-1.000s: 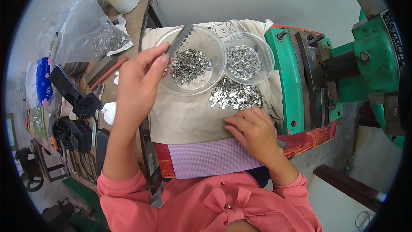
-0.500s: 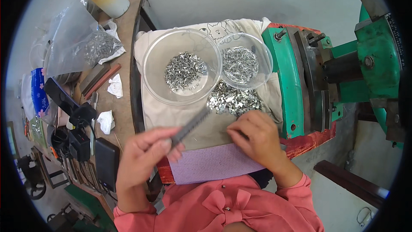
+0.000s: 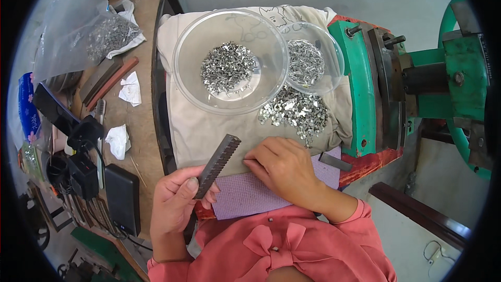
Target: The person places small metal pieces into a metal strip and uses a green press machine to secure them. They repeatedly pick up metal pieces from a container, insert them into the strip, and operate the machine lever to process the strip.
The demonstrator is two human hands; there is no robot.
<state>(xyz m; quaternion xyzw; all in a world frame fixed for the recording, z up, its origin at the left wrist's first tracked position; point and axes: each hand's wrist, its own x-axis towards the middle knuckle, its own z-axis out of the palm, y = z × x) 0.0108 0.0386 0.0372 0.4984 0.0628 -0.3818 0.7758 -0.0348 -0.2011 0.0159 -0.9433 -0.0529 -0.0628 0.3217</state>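
My left hand grips one end of a dark metal bar with a row of notches along its edge, tilted up over the cloth. Close by on the right, my right hand has its fingers bent and pressed together above the edge of the purple mat; whatever the fingertips hold is too small to see. Beyond it lies a loose heap of small shiny metal pieces. A large clear tub contains short metal parts, and a smaller clear tub contains thin metal pins.
At right stands a green machine with upright bolts. A small dark metal block lies on the mat's right end. On the left, a wooden bench carries a plastic bag, crumpled tissues and a black box.
The bar in my left hand has turned more upright, its notched edge now showing. My right hand has shifted left and nearer me, uncovering the dark block. The whole view has moved slightly.
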